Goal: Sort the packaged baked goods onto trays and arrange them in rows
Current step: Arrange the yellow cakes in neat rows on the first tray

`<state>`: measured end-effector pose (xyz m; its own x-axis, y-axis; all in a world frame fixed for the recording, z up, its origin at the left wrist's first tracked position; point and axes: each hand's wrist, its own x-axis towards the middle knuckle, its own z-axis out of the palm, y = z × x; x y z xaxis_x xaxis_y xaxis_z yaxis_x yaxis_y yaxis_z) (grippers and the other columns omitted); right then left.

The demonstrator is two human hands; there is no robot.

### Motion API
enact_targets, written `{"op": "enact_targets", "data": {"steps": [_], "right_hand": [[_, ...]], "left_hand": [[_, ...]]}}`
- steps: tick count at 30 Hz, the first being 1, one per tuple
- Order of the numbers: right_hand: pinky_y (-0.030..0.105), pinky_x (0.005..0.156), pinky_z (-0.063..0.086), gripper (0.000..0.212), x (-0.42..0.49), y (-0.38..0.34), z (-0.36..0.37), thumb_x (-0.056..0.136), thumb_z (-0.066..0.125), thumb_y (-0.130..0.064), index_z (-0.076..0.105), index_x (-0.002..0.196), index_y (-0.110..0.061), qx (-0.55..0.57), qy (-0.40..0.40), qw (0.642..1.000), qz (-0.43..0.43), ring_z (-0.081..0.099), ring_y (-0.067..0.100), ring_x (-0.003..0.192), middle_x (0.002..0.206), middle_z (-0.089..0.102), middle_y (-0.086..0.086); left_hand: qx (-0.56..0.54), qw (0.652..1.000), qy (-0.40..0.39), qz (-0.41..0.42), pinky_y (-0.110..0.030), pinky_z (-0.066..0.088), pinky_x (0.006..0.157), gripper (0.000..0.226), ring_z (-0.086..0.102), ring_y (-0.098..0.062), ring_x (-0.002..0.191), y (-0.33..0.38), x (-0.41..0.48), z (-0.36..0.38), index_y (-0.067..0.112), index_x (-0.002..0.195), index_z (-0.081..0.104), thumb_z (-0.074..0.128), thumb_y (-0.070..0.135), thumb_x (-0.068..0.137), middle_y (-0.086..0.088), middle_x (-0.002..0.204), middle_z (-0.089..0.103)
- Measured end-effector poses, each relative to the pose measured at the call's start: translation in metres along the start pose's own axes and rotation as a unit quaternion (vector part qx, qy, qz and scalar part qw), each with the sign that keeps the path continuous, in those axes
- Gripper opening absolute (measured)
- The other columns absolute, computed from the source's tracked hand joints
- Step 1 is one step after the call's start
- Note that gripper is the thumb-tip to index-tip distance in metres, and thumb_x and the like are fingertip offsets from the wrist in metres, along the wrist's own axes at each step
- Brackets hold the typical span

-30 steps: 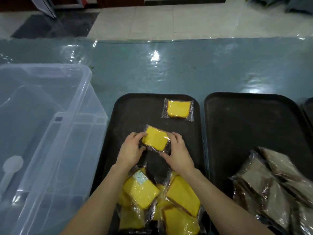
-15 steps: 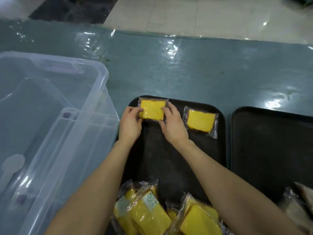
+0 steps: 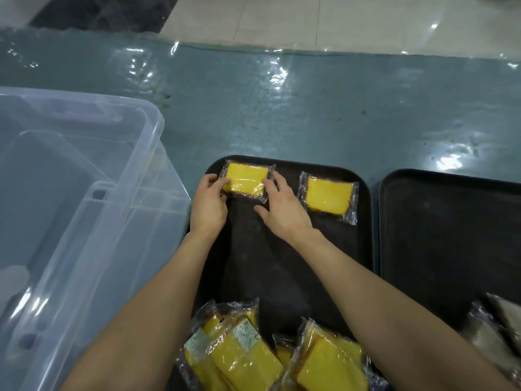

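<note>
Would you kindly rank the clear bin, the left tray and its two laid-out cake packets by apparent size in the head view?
1. clear bin, even though the frame crops it
2. left tray
3. left packet and right packet: they look alike, so they are left unranked

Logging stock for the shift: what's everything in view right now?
corner cake: 1, yellow, wrapped, left tray's far-left corner
second cake: 1, yellow, wrapped, right of it
cake pile: several, yellow, left tray's near end
left tray: 1, black
right tray: 1, black, beside it
wrapped breads: few, brownish, right tray's near end
bin: 1, clear, left of trays
left hand: pinches corner cake's left edge
right hand: fingers touch its right edge
</note>
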<state>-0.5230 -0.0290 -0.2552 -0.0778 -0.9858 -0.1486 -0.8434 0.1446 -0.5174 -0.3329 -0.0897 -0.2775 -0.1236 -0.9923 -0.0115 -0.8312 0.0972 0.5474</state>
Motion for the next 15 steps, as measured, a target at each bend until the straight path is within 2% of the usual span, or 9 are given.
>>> {"op": "enact_targets", "data": {"steps": [2,5,7,10,12,14,15], "right_hand": [[0.045,0.117,0.051,0.062,-0.022,0.006,-0.012,0.106,0.068,-0.037,0.047,0.16,-0.016,0.009,0.011,1.0,-0.006,0.052,0.025,0.146,0.166,0.043,0.005],[0.041,0.103,0.059,0.04,-0.068,0.025,-0.029,0.106,0.067,-0.04,0.065,0.143,-0.023,0.038,-0.035,0.999,0.016,0.069,0.015,0.115,0.132,0.071,-0.004],[0.039,0.097,0.061,0.03,-0.102,0.039,-0.04,0.105,0.068,-0.042,0.072,0.131,-0.028,0.062,-0.103,0.991,0.052,0.07,0.01,0.104,0.119,0.076,-0.008],[0.037,0.094,0.061,0.021,-0.148,0.058,-0.053,0.103,0.069,-0.049,0.077,0.116,-0.034,0.123,-0.183,0.97,0.104,0.072,0.005,0.094,0.103,0.077,-0.014],[0.033,0.094,0.06,0.027,-0.171,0.07,-0.059,0.097,0.073,-0.059,0.077,0.116,-0.04,0.175,-0.234,0.948,0.127,0.074,0.003,0.096,0.106,0.078,-0.015],[0.031,0.1,0.057,0.049,-0.189,0.076,-0.059,0.087,0.081,-0.066,0.073,0.128,-0.042,0.192,-0.298,0.927,0.125,0.071,0.002,0.109,0.119,0.076,-0.015],[0.03,0.102,0.056,0.058,-0.196,0.076,-0.058,0.084,0.086,-0.064,0.071,0.134,-0.04,0.183,-0.327,0.92,0.115,0.069,0.003,0.114,0.124,0.074,-0.015]], "left_hand": [[0.014,1.0,0.001,-0.018,-0.037,0.049,0.119,0.052,0.059,-0.024,0.137,0.001,-0.012,-0.007,0.022,0.148,0.066,0.066,-0.001,0.101,-0.002,0.162,0.044],[0.039,0.999,0.01,0.001,-0.039,0.049,0.119,0.043,0.058,-0.024,0.138,0.01,-0.047,-0.02,0.019,0.146,0.066,0.069,0.011,0.104,-0.003,0.154,0.052],[0.059,0.996,-0.043,0.047,-0.04,0.049,0.118,0.039,0.058,-0.021,0.136,0.021,-0.076,-0.023,0.021,0.145,0.066,0.068,0.023,0.106,0.0,0.149,0.058],[0.094,0.973,-0.167,0.126,-0.042,0.043,0.122,0.043,0.051,-0.02,0.145,0.029,-0.114,-0.017,0.027,0.149,0.064,0.064,0.039,0.107,0.002,0.156,0.056],[0.147,0.952,-0.216,0.16,-0.046,0.037,0.128,0.053,0.041,-0.026,0.155,0.028,-0.136,-0.006,0.03,0.155,0.059,0.063,0.048,0.106,-0.003,0.168,0.046],[0.185,0.941,-0.233,0.159,-0.048,0.029,0.133,0.066,0.027,-0.028,0.164,0.025,-0.153,0.002,0.032,0.164,0.047,0.065,0.052,0.104,-0.005,0.178,0.029],[0.19,0.941,-0.237,0.152,-0.047,0.026,0.134,0.07,0.022,-0.027,0.166,0.025,-0.159,0.004,0.032,0.167,0.042,0.066,0.051,0.104,-0.004,0.18,0.023]]}}
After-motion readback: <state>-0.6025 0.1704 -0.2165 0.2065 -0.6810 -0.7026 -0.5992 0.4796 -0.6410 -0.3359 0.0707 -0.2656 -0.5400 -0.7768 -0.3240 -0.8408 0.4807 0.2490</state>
